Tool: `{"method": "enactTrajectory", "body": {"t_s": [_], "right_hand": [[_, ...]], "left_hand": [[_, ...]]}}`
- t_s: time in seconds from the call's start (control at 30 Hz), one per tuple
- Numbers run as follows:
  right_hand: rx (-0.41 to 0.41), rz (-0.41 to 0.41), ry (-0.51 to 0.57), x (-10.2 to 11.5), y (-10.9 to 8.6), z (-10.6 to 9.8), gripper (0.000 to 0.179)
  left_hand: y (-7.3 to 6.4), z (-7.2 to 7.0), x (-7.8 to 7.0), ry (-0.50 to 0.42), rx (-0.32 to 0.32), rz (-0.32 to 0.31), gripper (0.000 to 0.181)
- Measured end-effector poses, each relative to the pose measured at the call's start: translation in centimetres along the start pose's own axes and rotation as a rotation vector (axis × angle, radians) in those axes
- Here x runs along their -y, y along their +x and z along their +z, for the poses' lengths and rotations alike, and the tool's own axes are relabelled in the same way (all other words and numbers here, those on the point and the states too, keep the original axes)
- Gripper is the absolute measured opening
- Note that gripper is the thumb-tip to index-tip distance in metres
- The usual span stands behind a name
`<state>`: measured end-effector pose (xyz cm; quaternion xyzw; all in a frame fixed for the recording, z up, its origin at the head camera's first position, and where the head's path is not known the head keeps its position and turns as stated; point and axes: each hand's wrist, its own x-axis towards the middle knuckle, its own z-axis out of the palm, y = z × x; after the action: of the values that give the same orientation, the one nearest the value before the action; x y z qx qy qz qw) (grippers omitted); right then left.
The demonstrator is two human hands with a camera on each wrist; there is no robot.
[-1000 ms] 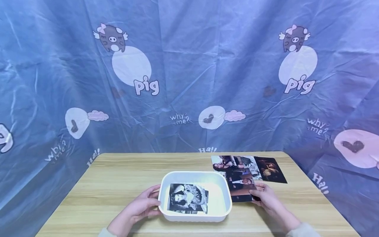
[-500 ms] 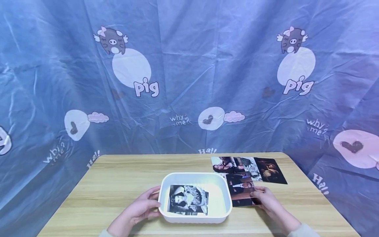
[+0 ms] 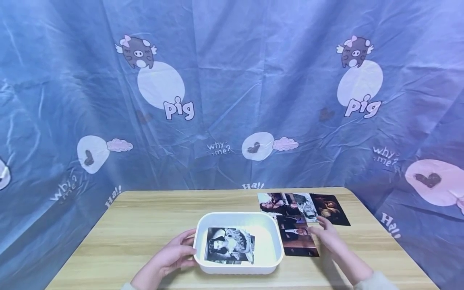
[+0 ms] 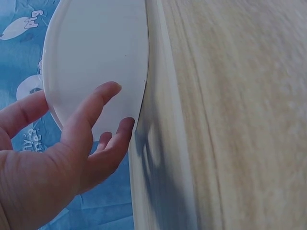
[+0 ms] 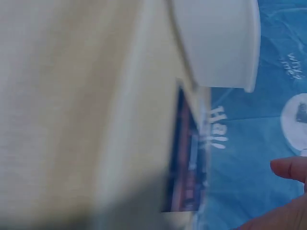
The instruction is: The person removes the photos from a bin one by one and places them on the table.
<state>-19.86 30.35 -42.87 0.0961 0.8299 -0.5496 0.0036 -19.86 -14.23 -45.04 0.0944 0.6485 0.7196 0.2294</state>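
A white plastic bin (image 3: 264, 269) sits near the front of the table, with black-and-white photos (image 3: 230, 245) lying inside at its left. My left hand (image 3: 177, 251) rests against the bin's left side; in the left wrist view its fingers are spread and loosely bent along the white wall (image 4: 96, 48). To the right of the bin lies a colour photo (image 3: 299, 243) of a person in a dark suit. Just above that photo's right edge hovers my right hand (image 3: 330, 237), holding nothing, its fingers extended. Only part of this hand (image 5: 288, 206) shows in the right wrist view.
Behind the suit photo, more prints lie side by side and overlapping: a colour one (image 3: 273, 205), a black-and-white one (image 3: 308, 207) and a dark painting-like one (image 3: 331, 209). A blue curtain (image 3: 224, 100) with pig prints hangs behind the wooden table (image 3: 145, 213).
The right hand drew the suit photo slightly toward the front, let go of it, and rose forward off it. The left hand and the bin stay in place.
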Motion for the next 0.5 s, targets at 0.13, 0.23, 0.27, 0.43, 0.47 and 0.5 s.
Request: {"method": "enactTrajectory", "body": {"t_s": [0.13,0.23,0.27,0.43,0.47,0.5], "right_hand": [[0.014,-0.027,0.009,2.3,0.8,-0.2,0.077],[0.037,-0.049,0.005,3.9,1.2,0.1,0.077],[0.046,-0.054,0.002,4.4,1.3,0.4,0.076],[0.091,-0.111,-0.005,6.0,1.8,2.2,0.072],[0.1,-0.127,-0.007,6.1,1.9,2.7,0.07],[0.108,-0.144,-0.004,6.3,2.1,3.1,0.069]], "left_hand": [[0.0,0.1,-0.1,0.0,0.002,0.002,0.084],[0.0,0.1,-0.2,-0.001,0.005,0.001,0.084],[0.0,0.1,-0.2,-0.004,0.005,0.001,0.084],[0.1,0.2,-0.3,-0.009,0.003,-0.002,0.084],[0.1,0.2,-0.3,-0.01,0.001,-0.002,0.084],[0.1,0.2,-0.3,-0.009,-0.001,-0.001,0.084]]}}
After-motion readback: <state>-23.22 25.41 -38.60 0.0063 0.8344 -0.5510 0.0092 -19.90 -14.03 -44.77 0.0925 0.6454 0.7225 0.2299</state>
